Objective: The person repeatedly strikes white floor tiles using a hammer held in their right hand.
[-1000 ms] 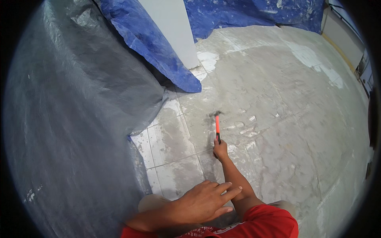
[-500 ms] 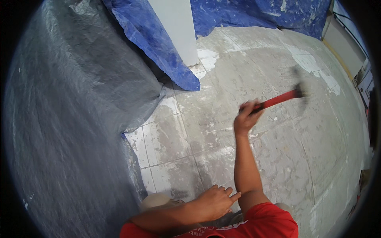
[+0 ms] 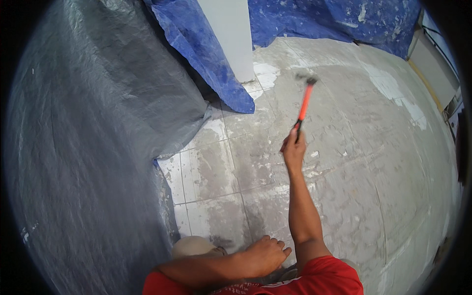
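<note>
My right hand (image 3: 295, 147) is wrapped round the black grip of a hammer (image 3: 306, 101). The hammer's red shaft points away from me, and its dark head is smeared by motion. Whether the head touches the floor I cannot tell. Beneath it lies a tiled floor (image 3: 334, 123) coated with patchy grey, rough residue; white tile shows through in places. Close to my body, my left hand (image 3: 268, 255) rests near my knees, its fingers loosely bent and slightly apart, with nothing visible in it.
A grey plastic sheet (image 3: 108, 147) covers the left side. A blue tarp (image 3: 211, 54) hangs beside a white post (image 3: 228, 39), and another blue tarp (image 3: 339, 24) lines the back. Small pale chips (image 3: 314, 154) lie on the floor. A pale panel (image 3: 435, 66) stands far right.
The hammer has swung from pointing right to pointing away from me, its head moving left and farther off. My left hand stays near my knees, its fingers a little more bent.
</note>
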Demonstrator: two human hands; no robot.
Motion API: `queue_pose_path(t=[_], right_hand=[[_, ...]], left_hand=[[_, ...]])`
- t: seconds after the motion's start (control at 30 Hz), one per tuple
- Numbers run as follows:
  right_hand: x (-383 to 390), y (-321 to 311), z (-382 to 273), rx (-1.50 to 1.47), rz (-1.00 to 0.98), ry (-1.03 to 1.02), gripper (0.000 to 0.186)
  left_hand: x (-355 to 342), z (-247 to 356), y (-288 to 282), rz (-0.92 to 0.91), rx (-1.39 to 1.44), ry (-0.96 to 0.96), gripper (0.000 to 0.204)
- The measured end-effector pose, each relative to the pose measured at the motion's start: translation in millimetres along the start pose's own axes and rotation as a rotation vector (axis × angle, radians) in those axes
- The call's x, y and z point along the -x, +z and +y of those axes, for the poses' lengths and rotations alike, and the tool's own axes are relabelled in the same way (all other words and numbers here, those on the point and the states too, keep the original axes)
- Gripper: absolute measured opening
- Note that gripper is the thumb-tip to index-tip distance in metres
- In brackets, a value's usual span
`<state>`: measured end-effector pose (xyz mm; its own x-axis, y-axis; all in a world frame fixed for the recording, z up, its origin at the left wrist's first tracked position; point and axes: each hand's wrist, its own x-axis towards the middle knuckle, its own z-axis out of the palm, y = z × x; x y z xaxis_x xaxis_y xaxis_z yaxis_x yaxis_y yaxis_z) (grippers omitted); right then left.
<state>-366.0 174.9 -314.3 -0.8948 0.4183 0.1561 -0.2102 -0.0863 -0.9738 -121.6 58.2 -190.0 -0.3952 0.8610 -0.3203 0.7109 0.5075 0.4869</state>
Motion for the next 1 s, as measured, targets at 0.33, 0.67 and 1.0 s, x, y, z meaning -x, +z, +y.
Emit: queue_pose_path(t=[0.33,0.67,1.0], right_hand=[[-21,-15,43,0.284,0.34,-0.396,0.025],[43,-32,150,0.284,-0.127,0.399,0.043],[-51,-2,-99,-0.069,0.205,-0.574,0.027]], left_hand=[[-4,6,11,0.01,0.035,0.057,0.037],[-17,-16,18,-0.099,0.058,-0.049,0.038],[-5,-4,16,-0.022,0.081,0.027,0.039]])
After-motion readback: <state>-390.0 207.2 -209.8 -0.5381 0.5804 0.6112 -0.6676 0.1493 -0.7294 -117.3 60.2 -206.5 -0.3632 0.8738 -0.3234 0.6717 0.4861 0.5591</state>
